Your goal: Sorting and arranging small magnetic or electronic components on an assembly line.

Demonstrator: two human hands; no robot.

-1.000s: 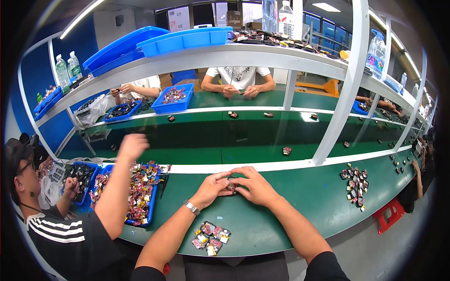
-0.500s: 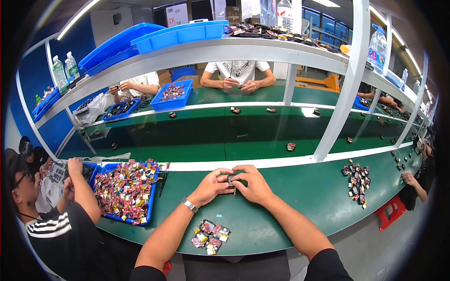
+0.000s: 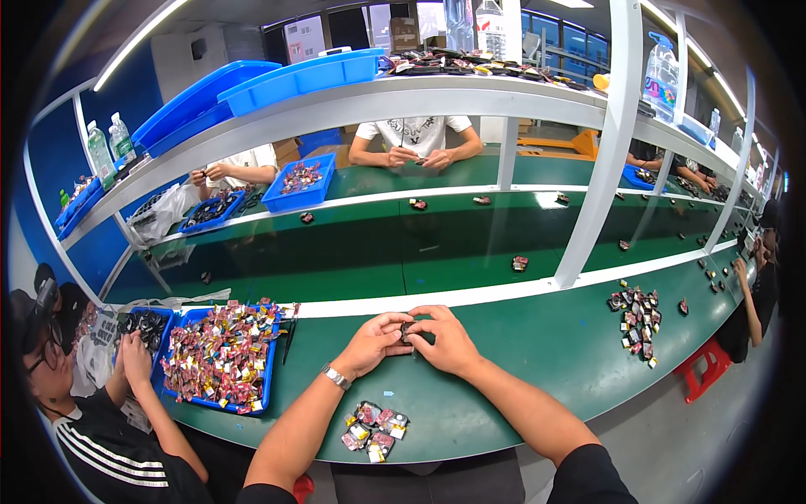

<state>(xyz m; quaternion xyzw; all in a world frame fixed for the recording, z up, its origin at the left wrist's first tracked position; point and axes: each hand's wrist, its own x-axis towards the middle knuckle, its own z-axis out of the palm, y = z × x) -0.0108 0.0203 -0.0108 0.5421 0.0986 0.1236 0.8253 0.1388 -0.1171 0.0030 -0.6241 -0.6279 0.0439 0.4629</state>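
Observation:
Over the green table, my left hand (image 3: 375, 346) and my right hand (image 3: 447, 343) meet with fingers closed around a small dark casing (image 3: 407, 333). Most of it is hidden by the fingers, and its details are too small to tell. A silvery watch circles my left wrist. Close to the table's near edge, below my left hand, lies a small cluster of black casings with red circuit boards and yellow-white pieces (image 3: 375, 430). Left of my hands is a blue tray (image 3: 269, 370) heaped with red boards carrying yellow and white parts.
Another pile of similar assemblies (image 3: 640, 323) lies at the right, beside a single assembly (image 3: 683, 307). A white post (image 3: 598, 176) and shelf (image 3: 353, 94) rise beyond the table. Co-workers sit at left, right and opposite. A red stool (image 3: 703, 370) stands at right.
My hands keep hold of the dark casing, with fingers slightly shifted. A single assembly now lies right of the right pile. The left co-worker's hands have come together; the right co-worker's hand has risen.

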